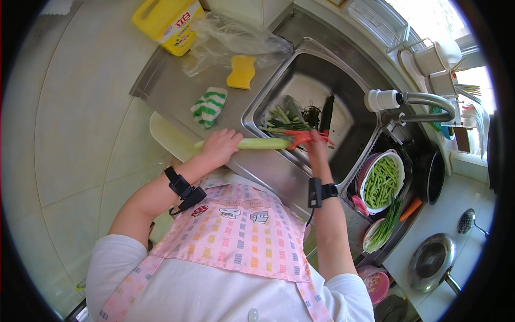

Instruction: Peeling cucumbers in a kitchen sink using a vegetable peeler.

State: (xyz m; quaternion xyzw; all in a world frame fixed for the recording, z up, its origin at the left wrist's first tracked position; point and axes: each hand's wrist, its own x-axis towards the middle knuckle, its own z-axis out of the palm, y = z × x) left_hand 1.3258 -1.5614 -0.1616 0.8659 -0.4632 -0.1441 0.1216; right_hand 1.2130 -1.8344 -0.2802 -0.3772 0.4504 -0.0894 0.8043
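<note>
My left hand (222, 148) grips a long, pale green peeled cucumber (263, 143) near its left end. The cucumber lies level across the near rim of the steel sink (342, 76). At its right end my right hand (318, 143) holds a red tool (299, 137), which looks like a vegetable peeler; blur hides its exact shape. Below the tool, green peel strips (281, 118) are heaped in the sink, partly over a clear plastic bag. A dark green unpeeled cucumber (328, 112) leans beside a dark, stringy clump (312, 116).
A striped cloth (209, 108), yellow sponge (241, 72), plastic bag (245, 36) and yellow jug (171, 24) are left of the sink. The faucet (422, 106) reaches over its right side. Nearby are a colander of cut green beans (382, 181), scallions (386, 229) and a carrot (411, 209).
</note>
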